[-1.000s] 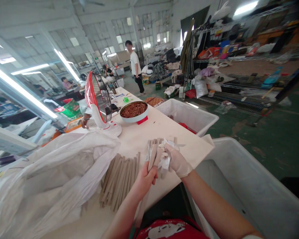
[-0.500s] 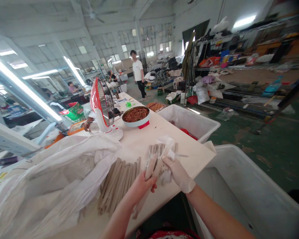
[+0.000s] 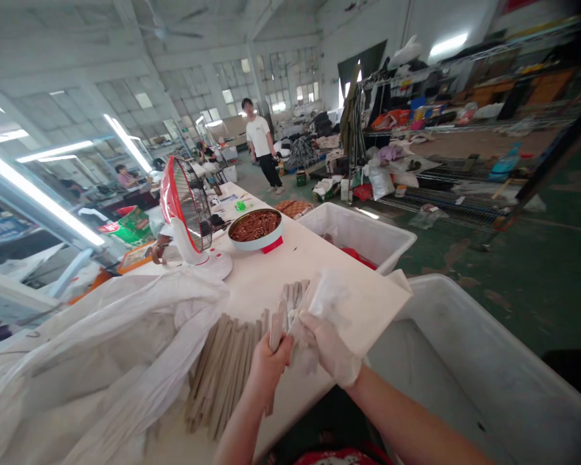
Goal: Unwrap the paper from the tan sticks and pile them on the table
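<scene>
Grey-beige strips (image 3: 275,328) are gripped by the left hand (image 3: 270,363) over the desk (image 3: 314,255), beside a strip pile (image 3: 225,368), while a blurred white cloth (image 3: 330,294) is grasped by the gloved right hand (image 3: 330,347).

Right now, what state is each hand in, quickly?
Left hand: closed on at least one flat greyish-beige strip.
Right hand, whitish-gloved: closed on blurred, flimsy white material; whether a strip too, cannot tell.
</scene>
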